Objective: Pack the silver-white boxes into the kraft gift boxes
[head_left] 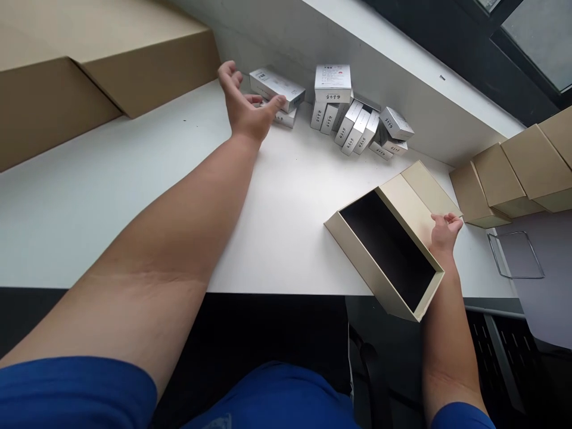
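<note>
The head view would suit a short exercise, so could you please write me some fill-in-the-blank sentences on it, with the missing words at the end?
1. The person's ____ hand is the one nearer the small white boxes.
2. With its lid open beside the right hand, the beige box shows an interior coloured ____.
3. The small white boxes rest on a table whose top is coloured ____.
4. Both sleeves are coloured ____.

Missing words: left; black; white; blue.

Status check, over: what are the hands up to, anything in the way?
Left hand open at stacked white boxes, contact unclear. Right hand at lid of open beige box, grip unclear. Nothing seen blocking either hand.
</note>
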The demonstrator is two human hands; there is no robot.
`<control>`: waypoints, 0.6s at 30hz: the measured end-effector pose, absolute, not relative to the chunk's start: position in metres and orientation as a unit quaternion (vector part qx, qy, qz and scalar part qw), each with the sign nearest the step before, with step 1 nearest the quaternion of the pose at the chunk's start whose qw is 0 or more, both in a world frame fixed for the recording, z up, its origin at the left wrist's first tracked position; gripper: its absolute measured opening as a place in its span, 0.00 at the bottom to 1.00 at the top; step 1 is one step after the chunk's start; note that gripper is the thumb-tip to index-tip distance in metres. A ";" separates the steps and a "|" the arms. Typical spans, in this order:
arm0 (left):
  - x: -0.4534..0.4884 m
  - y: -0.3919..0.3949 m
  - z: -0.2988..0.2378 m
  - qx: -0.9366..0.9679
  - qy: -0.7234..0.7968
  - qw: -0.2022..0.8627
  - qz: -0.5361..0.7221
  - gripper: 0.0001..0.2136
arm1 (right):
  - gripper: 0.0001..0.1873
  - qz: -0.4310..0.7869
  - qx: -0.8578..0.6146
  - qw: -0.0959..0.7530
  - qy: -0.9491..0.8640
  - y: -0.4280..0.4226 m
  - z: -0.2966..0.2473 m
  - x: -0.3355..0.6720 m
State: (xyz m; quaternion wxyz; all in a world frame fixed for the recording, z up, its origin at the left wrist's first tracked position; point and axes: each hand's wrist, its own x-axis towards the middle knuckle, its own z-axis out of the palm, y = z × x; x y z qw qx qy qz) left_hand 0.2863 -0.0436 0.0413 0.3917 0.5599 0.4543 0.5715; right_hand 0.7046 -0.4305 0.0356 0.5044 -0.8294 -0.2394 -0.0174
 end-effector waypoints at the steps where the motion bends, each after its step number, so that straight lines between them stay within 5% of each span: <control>1: 0.289 -0.046 0.045 0.581 0.462 0.367 0.561 0.48 | 0.24 -0.017 -0.832 0.505 -0.229 -0.430 0.037 0.703; 4: 0.296 -0.053 0.058 0.620 0.509 0.326 0.501 0.46 | 0.24 -0.015 -0.836 0.505 -0.215 -0.429 0.039 0.700; 11: 0.310 -0.052 0.076 0.664 0.557 0.332 0.372 0.62 | 0.25 -0.014 -0.838 0.502 -0.215 -0.429 0.042 0.695; 18: 0.309 -0.034 0.074 0.625 0.544 0.346 0.439 0.45 | 0.26 -0.001 -0.840 0.494 -0.225 -0.430 0.048 0.690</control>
